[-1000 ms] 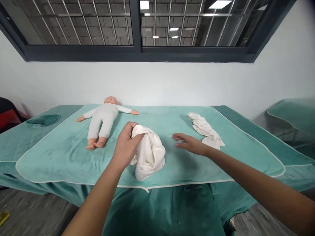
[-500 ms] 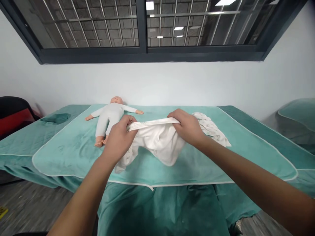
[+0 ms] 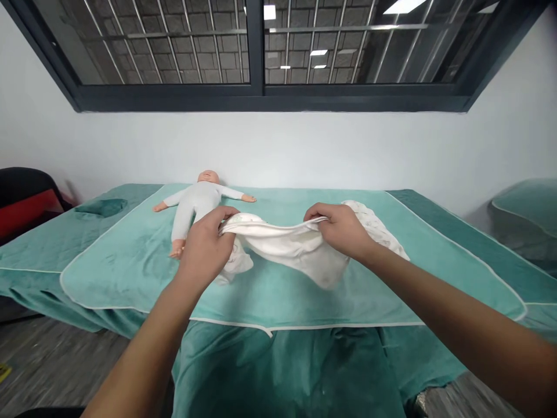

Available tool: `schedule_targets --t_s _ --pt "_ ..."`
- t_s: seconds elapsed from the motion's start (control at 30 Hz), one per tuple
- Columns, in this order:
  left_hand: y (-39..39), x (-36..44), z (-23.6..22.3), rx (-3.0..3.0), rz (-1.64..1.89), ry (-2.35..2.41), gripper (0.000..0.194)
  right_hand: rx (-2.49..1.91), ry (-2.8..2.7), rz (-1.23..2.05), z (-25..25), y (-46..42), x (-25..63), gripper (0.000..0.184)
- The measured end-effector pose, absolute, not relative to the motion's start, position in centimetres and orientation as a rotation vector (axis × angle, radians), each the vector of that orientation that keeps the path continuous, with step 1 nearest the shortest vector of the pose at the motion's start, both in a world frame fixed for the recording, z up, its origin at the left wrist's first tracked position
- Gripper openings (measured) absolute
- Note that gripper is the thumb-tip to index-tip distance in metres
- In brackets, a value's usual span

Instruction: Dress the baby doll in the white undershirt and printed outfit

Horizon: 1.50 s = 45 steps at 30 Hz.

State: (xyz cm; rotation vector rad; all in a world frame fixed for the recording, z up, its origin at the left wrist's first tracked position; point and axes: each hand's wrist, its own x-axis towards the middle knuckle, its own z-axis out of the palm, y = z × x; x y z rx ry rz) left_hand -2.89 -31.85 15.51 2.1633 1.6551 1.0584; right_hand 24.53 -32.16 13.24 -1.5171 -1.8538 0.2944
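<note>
Two hands pinch a white cloth (image 3: 300,249) by its edge

The left hand (image 3: 206,244) and the right hand (image 3: 343,231) each pinch the hem between thumb and fingers, with the edge sagging a little between them. The white cloth is thin and soft, hanging in loose folds above a mint blanket (image 3: 278,305); a part with a small print droops near the left hand. Whether its lower folds touch the blanket is hard to tell.

Behind the left hand, a doll (image 3: 203,196) lies on its back with arms spread, its body pale and smooth, its head and feet skin-toned. Beyond the right hand lies a crumpled printed cloth (image 3: 383,233), partly hidden by that hand and forearm.

The mint blanket is plush, with rounded corners and white piping, and lies over a bed (image 3: 444,232) covered in darker green, velvety fabric. A plain white wall (image 3: 278,148) stands behind, below a dark-framed window (image 3: 261,103) with metal bars.
</note>
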Motion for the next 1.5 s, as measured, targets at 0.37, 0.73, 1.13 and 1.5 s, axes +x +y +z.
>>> schedule_targets --t_s 0.37,0.73,1.13,1.5 --pt "-33.1 -1.5 16.9 1.873 0.961 1.563 0.010 -1.215 -2.188 1.077 13.4 -33.5 21.2 0.034" --pt "-32.2 -2.5 16.3 1.839 1.081 1.439 0.021 -1.219 -2.064 0.999 14.1 -32.6 23.4 0.031" --pt "-32.4 -2.7 15.2 2.053 0.685 1.480 0.030 -1.404 -2.072 -0.213 13.2 -32.3 23.2 0.007" --pt "-30.1 -2.6 13.2 2.533 1.174 1.823 0.045 -1.568 -1.980 -0.268 13.0 -30.1 24.9 0.039"
